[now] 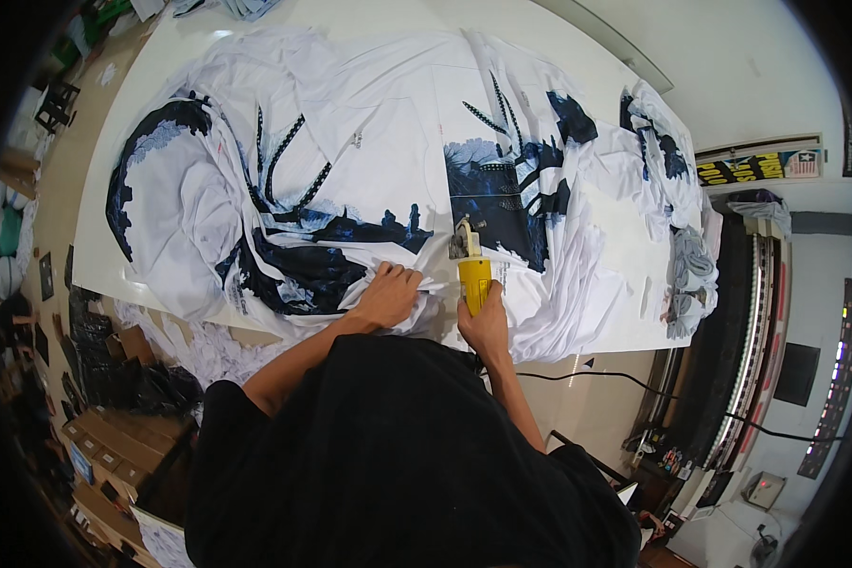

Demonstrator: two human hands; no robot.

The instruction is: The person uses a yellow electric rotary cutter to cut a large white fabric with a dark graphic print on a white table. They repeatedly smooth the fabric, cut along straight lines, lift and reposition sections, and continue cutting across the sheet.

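A yellow-bodied electric fabric cutter (475, 279) is in my right hand (485, 329), whose fingers wrap round its handle. The cutter's metal head rests at the edge of a dark blue printed panel (488, 213) on the white cloth. To its left, my left hand (389, 295) is closed on the near part of the printed fabric (350, 263), fingers bent onto it. The fabric is white with navy patterns and dotted curved bands, and lies in folds. The cutter's blade edge is too small to make out.
The cloth covers much of a large white table (634, 317). A black power cord (625, 377) runs off to the right past the table's near edge. Grey folded cloth (693, 270) lies at the right end. Black bags (114, 364) and cartons (128, 445) stand at left.
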